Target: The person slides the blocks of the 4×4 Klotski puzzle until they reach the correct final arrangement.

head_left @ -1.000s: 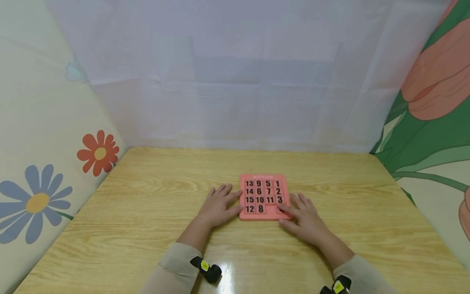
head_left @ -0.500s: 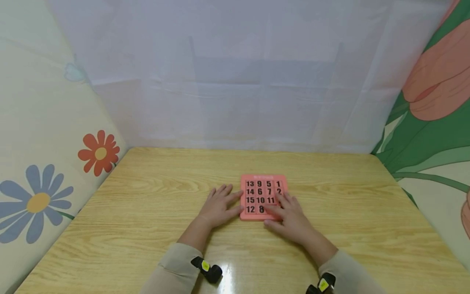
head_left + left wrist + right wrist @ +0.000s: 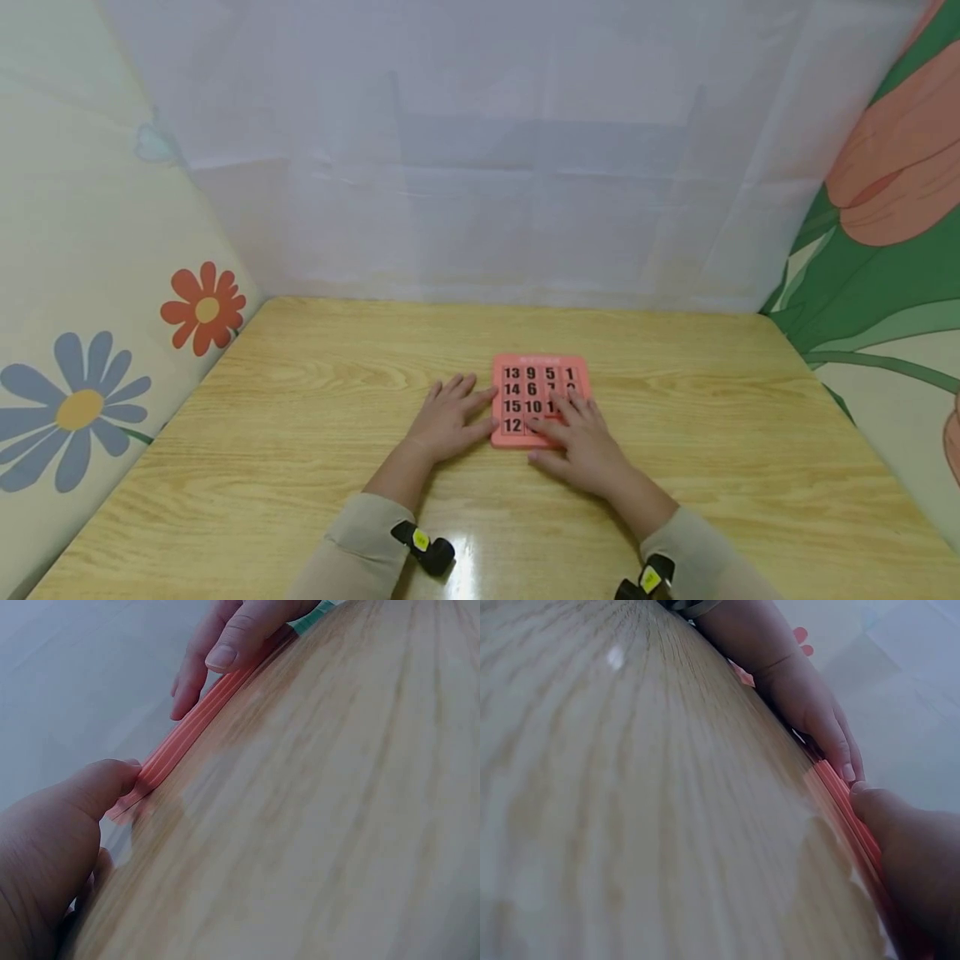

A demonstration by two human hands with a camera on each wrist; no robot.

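Observation:
A pink number slide puzzle (image 3: 540,360) lies flat on the table, its tiles carrying black numbers. My left hand (image 3: 444,423) rests at the puzzle's left side, thumb and index fingertip touching the frame. In the left wrist view, that thumb (image 3: 112,780) meets a corner of the pink edge. Over the lower right of the board is my right hand (image 3: 588,450), fingers extended. Its index fingertip (image 3: 534,423) touches the bottom row at the 8 tile, covering part of the number. The right thumb sits by the near edge. Tiles at the lower right are hidden under this hand.
The wood-grain table (image 3: 337,358) runs back to a white sheet (image 3: 480,208). Flower-printed panels (image 3: 75,250) stand at both sides. A black wrist camera (image 3: 431,552) is strapped to each sleeve.
My right hand has moved left across the board, from the 4 tile at the right column to the 8 tile. The left hand stays in place at the left edge.

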